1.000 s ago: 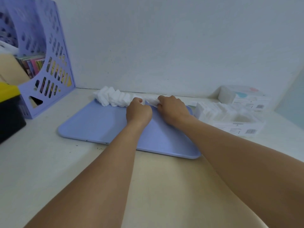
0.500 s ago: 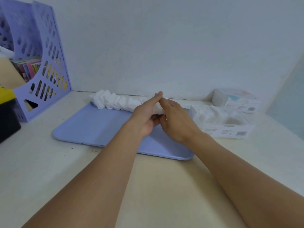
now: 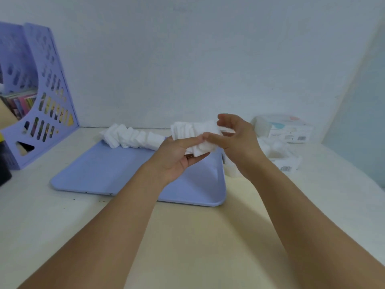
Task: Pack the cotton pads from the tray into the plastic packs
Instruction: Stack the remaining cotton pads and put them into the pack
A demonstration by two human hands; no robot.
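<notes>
Two hands share the load right now: your left hand [image 3: 177,157] lies palm up beneath a loose stack of white square cotton pads [image 3: 195,132], its fingers nearly straight under the stack and the thumb resting on the front pads, while your right hand [image 3: 235,140] cups the stack's right end with fingers loosely curled and apart, the forefinger touching the pads. The stack hangs above the far right corner of the flat lilac plastic tray [image 3: 125,176]. A second row of white pads [image 3: 131,137] lies slumped along the tray's far edge.

The open clear plastic pack [image 3: 279,157], already partly filled, sits just right of the tray, mostly hidden behind your right wrist; a closed pack [image 3: 285,128] stands behind it by the wall.

Your risk is the grip: neither hand truly clamps the stack, so the pads look likely to fan out and spill onto the tray or the pale table [image 3: 198,236] as you carry them across. Squeeze both ends before moving, and approach the pack squarely, since its soft walls may buckle.
</notes>
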